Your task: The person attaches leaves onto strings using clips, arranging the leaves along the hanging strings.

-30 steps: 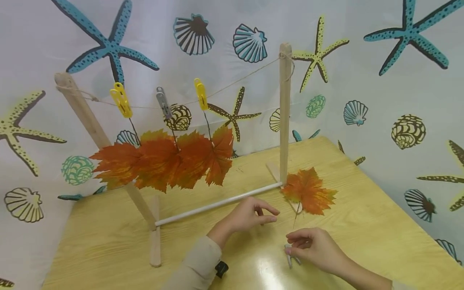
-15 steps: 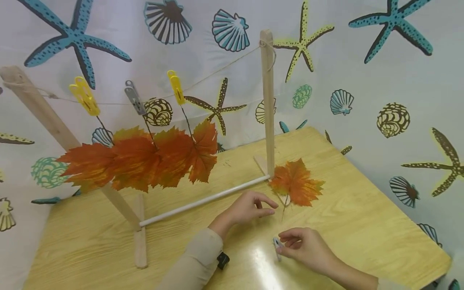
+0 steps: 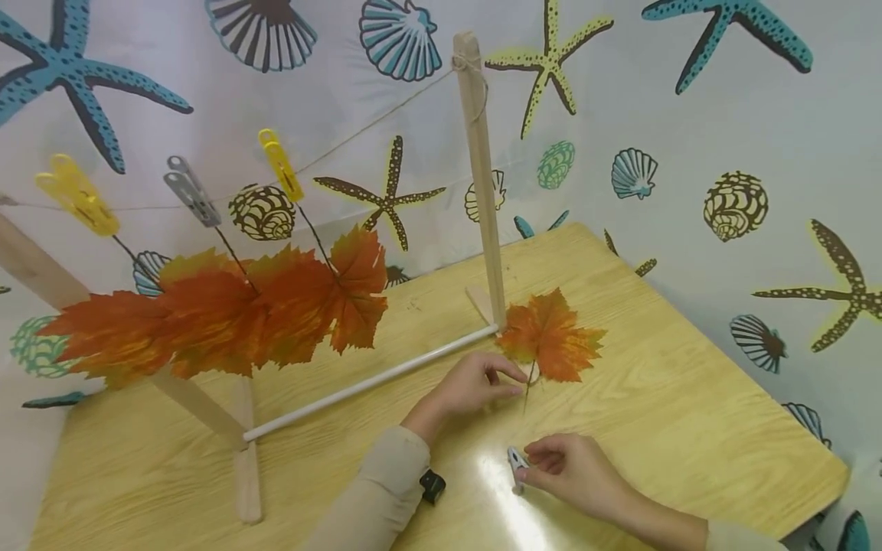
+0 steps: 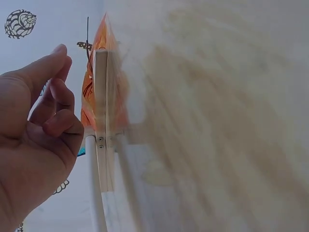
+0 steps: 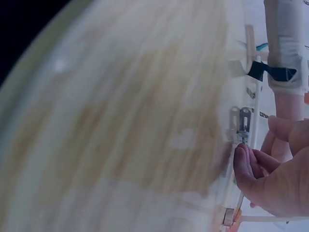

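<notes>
An orange maple leaf [image 3: 551,337] lies flat on the wooden table [image 3: 689,413], beside the right post's foot, its stem [image 3: 527,383] pointing toward me. My left hand [image 3: 513,383] hovers just left of that stem with thumb and fingers loosely curled; the left wrist view shows nothing inside the hand [image 4: 53,96]. Nearer me, my right hand [image 3: 534,463] pinches a grey clothespin [image 3: 515,461] by its end, low over the table. The same clothespin [image 5: 241,125] shows at the fingertips in the right wrist view.
A wooden drying rack with a right post [image 3: 480,176] and a white base rod [image 3: 372,380] carries a string. From it, three leaves [image 3: 220,314] hang from two yellow pegs [image 3: 279,163] and a grey peg [image 3: 189,191]. A sea-patterned curtain surrounds the table.
My left hand has crept right, up to the loose leaf's stem. The right hand keeps hold of the grey clothespin, which now sits more upright. The view has swung right.
</notes>
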`<action>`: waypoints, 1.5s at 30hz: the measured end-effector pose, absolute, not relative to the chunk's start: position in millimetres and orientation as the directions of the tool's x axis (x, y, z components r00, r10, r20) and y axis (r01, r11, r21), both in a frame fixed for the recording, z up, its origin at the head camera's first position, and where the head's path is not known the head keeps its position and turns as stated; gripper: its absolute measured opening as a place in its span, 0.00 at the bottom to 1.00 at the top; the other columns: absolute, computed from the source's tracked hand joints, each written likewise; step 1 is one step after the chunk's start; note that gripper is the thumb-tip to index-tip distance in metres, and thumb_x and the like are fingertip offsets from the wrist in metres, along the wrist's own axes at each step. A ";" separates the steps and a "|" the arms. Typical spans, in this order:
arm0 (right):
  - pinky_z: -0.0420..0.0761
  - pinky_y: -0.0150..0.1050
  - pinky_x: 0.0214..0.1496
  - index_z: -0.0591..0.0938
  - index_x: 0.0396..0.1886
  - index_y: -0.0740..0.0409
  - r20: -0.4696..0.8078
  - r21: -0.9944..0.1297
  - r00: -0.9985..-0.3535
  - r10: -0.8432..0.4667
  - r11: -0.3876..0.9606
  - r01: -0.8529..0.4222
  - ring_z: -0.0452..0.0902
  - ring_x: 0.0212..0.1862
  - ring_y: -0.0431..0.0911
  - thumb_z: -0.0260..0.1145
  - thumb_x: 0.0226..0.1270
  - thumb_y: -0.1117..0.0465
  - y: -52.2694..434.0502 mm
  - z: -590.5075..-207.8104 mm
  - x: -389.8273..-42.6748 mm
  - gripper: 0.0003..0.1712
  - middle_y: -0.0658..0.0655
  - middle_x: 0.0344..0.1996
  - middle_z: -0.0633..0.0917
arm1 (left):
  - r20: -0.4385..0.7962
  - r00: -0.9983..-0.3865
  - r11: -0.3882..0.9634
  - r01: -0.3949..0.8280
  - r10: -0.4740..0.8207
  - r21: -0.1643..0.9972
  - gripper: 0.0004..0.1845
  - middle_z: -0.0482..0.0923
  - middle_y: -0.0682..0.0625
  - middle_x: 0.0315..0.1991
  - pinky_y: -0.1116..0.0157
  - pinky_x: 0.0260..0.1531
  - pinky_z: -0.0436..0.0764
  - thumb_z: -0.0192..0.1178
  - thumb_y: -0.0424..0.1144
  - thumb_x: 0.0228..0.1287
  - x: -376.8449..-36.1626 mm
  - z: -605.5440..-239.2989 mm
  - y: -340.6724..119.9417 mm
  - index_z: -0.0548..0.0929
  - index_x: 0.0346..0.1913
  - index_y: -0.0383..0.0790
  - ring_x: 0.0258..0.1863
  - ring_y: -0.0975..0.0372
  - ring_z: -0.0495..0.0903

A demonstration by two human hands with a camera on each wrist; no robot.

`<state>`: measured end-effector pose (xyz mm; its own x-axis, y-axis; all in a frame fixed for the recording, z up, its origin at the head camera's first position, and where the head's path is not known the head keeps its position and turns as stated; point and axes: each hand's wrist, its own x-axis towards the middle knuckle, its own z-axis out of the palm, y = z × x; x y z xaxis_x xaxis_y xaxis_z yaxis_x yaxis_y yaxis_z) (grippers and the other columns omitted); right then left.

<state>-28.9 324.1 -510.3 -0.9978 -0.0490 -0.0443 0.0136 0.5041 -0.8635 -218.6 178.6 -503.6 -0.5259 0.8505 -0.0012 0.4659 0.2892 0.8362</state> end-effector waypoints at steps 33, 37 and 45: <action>0.76 0.34 0.40 0.81 0.45 0.59 -0.045 -0.690 -0.999 -0.028 0.723 0.011 0.71 0.38 0.39 0.78 0.49 0.38 295.2 -512.1 -17.0 0.35 0.47 0.35 0.75 | 0.059 -0.412 0.269 0.689 0.909 0.672 0.07 0.86 0.52 0.50 0.72 0.44 0.79 0.67 0.31 0.64 -232.4 -502.2 196.0 0.91 0.42 0.39 0.49 0.62 0.83; 0.78 0.34 0.40 0.81 0.43 0.60 -0.072 -0.704 -0.997 -0.008 0.709 0.045 0.74 0.38 0.40 0.79 0.50 0.42 297.6 -514.2 -18.4 0.31 0.48 0.35 0.78 | 0.080 -0.421 0.259 0.684 0.903 0.682 0.05 0.86 0.52 0.49 0.72 0.39 0.78 0.67 0.32 0.64 -232.0 -503.2 196.6 0.91 0.40 0.39 0.45 0.63 0.83; 0.75 0.33 0.37 0.81 0.37 0.57 -0.076 -0.686 -0.997 0.017 0.725 0.065 0.73 0.35 0.38 0.80 0.48 0.42 298.9 -515.9 -23.5 0.28 0.47 0.32 0.78 | 0.122 -0.429 0.194 0.620 0.895 0.760 0.04 0.87 0.48 0.47 0.72 0.37 0.77 0.69 0.28 0.61 -233.6 -510.1 199.3 0.91 0.38 0.36 0.45 0.60 0.83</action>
<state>-23.5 298.9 -515.9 -0.9969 0.0171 -0.0764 0.0650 0.7250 -0.6856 -233.6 199.3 -510.1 -0.4293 0.8948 0.1224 0.6202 0.1935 0.7602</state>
